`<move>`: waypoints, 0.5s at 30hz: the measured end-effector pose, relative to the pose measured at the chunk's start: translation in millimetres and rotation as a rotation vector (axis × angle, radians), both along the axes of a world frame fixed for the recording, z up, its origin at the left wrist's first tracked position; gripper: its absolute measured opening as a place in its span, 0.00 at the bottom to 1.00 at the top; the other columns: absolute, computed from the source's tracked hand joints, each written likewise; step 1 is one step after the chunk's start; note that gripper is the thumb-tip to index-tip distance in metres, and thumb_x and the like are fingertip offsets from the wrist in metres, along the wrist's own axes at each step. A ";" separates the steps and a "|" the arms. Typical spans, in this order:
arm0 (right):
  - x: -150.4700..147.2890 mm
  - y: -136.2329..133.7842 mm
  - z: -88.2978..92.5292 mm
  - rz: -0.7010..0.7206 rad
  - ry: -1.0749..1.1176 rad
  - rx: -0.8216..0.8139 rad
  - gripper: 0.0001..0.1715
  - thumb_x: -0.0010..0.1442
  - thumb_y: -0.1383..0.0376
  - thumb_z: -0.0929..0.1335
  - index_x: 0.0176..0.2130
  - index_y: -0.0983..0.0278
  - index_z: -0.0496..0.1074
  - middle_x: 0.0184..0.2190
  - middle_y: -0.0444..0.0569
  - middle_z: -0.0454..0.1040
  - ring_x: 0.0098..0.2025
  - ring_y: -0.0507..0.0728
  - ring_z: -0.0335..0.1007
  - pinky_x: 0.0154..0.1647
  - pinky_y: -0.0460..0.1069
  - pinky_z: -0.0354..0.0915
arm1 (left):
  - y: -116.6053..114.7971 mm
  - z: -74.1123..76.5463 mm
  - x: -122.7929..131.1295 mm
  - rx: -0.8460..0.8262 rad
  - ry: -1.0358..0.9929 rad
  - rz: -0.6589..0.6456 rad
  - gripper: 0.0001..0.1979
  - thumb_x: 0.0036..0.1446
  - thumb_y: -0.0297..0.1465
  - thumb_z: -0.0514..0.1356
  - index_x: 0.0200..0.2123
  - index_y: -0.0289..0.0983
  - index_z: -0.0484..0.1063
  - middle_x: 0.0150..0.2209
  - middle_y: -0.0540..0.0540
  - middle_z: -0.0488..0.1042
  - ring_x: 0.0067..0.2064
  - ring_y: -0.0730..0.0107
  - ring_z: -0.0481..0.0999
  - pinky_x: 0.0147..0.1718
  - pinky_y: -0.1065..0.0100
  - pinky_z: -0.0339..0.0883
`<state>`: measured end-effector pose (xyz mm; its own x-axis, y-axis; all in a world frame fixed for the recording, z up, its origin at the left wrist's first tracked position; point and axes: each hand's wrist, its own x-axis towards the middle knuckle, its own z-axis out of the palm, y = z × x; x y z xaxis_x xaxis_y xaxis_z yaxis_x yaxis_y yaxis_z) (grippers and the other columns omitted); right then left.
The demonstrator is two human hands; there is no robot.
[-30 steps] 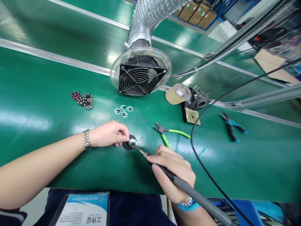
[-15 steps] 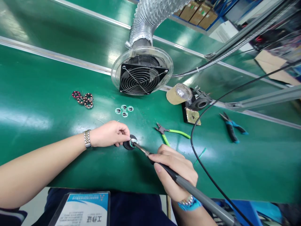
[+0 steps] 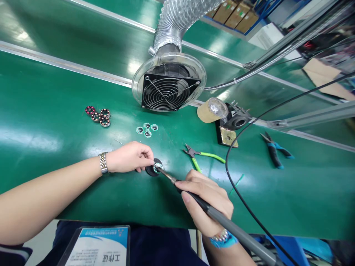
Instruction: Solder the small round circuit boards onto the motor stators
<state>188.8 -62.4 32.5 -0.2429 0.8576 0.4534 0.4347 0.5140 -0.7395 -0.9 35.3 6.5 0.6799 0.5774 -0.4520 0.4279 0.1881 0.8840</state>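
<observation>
The small round circuit board sits on a round black base on the worktop, right at the fingertips of the left hand. The left thumb and forefinger come close together at the near-left edge of the board; whether they grasp a thin wire or only steady the part cannot be told. The right hand is wrapped around the grey-and-black handle of a soldering iron, its fingers closed firmly on the grip, the metal tip reaching the board. On the badge below, the large characters 工作证 can be read; its smaller lines and the print on the blue band are too small to make out.
</observation>
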 end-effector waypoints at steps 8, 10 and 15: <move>1.4 -1.0 -1.1 0.012 0.031 0.005 0.16 0.47 0.76 0.64 0.37 0.65 0.72 0.18 0.46 0.66 0.20 0.53 0.60 0.20 0.50 0.58 | 0.4 -1.4 -0.1 0.011 0.000 -0.005 0.09 0.50 0.35 0.57 0.27 0.34 0.67 0.21 0.52 0.69 0.23 0.76 0.70 0.23 0.74 0.65; 2.4 -1.8 -1.6 0.015 0.043 0.010 0.17 0.47 0.77 0.64 0.37 0.65 0.72 0.19 0.45 0.66 0.20 0.53 0.60 0.21 0.49 0.58 | 0.0 -1.4 -0.4 0.010 0.001 -0.003 0.08 0.50 0.35 0.57 0.27 0.34 0.67 0.21 0.52 0.69 0.23 0.76 0.70 0.23 0.74 0.65; 5.7 -4.3 -3.0 -0.010 0.069 0.009 0.16 0.48 0.77 0.64 0.37 0.67 0.73 0.19 0.46 0.65 0.22 0.53 0.61 0.21 0.49 0.58 | -0.1 -0.6 0.1 0.004 0.003 -0.004 0.08 0.50 0.34 0.57 0.28 0.34 0.67 0.21 0.52 0.69 0.23 0.76 0.70 0.23 0.74 0.65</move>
<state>194.5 -66.7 29.5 -0.2023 0.8555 0.4766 0.3884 0.5169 -0.7629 -0.8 35.2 5.9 0.6808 0.5767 -0.4516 0.4312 0.1828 0.8836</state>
